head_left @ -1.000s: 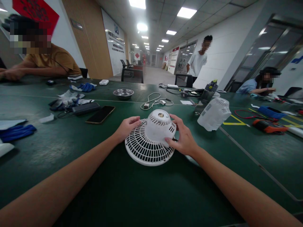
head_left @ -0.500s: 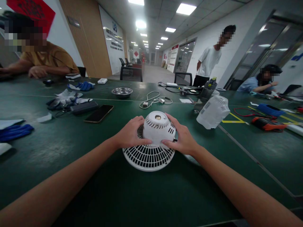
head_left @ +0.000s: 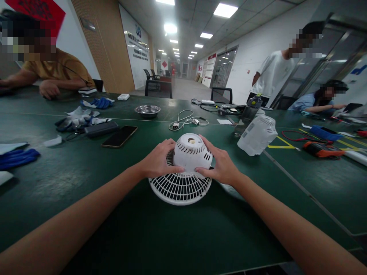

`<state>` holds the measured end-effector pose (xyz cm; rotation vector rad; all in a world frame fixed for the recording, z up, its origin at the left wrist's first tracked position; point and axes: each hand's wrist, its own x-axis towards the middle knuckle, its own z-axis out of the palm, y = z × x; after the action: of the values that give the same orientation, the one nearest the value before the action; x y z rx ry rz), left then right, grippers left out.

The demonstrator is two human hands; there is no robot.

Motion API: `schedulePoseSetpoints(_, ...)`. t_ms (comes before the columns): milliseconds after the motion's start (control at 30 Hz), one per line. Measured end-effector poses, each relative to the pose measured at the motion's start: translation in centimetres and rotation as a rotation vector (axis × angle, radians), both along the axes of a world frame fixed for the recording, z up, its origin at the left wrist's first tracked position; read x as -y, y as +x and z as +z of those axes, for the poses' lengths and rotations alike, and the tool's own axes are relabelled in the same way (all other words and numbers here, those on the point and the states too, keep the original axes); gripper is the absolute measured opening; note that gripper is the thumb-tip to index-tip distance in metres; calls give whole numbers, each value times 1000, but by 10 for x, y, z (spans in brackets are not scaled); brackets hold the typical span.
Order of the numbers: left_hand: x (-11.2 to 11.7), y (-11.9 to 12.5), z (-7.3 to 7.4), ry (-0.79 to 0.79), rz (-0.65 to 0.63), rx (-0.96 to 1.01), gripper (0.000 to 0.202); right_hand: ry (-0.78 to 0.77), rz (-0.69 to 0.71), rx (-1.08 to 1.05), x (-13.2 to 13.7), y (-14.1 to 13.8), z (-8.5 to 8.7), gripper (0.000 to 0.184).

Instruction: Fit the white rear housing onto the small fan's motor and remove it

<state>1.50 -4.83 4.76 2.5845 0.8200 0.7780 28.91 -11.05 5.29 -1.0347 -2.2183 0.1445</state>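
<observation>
In front of me a white motor housing [head_left: 190,154], round and slotted, with a hole in its top, rests over a white fan grille [head_left: 180,191] lying on the green table. My left hand [head_left: 160,159] is closed around the housing's left side, thumb along its lower front. From the right, my right hand [head_left: 220,162] grips the same housing, thumb also at the front. The thumb tips point towards each other with a gap between them. Part of a pale rounded thing [head_left: 229,188] shows under my right wrist; the arm hides most of it.
A white plastic part [head_left: 257,136] and a dark bottle [head_left: 249,112] stand to the right. Beyond the grille lie a white cable [head_left: 189,120] and a metal bowl [head_left: 147,110]. A phone [head_left: 119,136] and gloves [head_left: 77,119] are left; an orange multimeter [head_left: 322,149] is far right. Other people are around the table.
My hands keep their hold on the housing, with hardly any movement. The standing person in white has moved to the right, and the seated person at right has shifted an arm.
</observation>
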Motion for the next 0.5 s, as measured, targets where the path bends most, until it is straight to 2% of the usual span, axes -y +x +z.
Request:
schedulePoseSetpoints(233, -5, -2, -4, 28, -25, 1, 70, 6, -28, 23, 1, -1, -2, 110)
schedulePoseSetpoints(367, -5, -4, -5, 47, -24, 12, 56, 8, -33, 48, 4, 0, 1, 117)
schedulePoseSetpoints(433, -4, -6, -6, 42, 0, 56, 45, -68, 13, 12, 6, -1, 1, 115)
schedulePoseSetpoints(500, -1, -7, -6, 8, 29, 121, 44, -178, 83, -43, 9, -2, 0, 109)
